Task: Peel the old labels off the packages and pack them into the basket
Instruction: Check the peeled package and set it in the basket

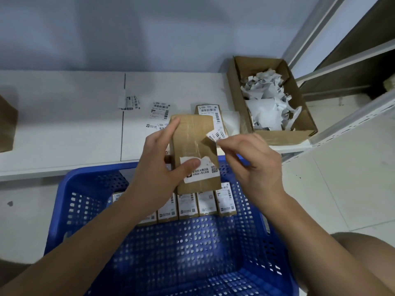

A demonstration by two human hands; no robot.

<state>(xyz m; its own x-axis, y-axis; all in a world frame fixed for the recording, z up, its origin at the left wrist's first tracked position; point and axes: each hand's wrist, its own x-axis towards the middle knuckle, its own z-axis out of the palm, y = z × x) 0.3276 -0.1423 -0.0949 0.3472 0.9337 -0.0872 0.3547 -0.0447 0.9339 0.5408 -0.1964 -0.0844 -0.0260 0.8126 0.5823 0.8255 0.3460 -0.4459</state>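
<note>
My left hand (159, 165) grips a small brown cardboard package (193, 144) above the far rim of the blue basket (171, 253), thumb pressing on the torn lower part of its white label (205, 173). My right hand (252, 165) pinches a torn-off strip of label (217, 134) just off the package's right edge. Several labelled packages (190, 205) stand in a row inside the basket at its far side.
An open cardboard box (303, 129) holding crumpled peeled labels sits on the white shelf (64, 124) at the right. Another labelled package (210, 111) and loose labels (159, 111) lie on the shelf behind my hands. Metal shelving (352, 86) rises at the far right.
</note>
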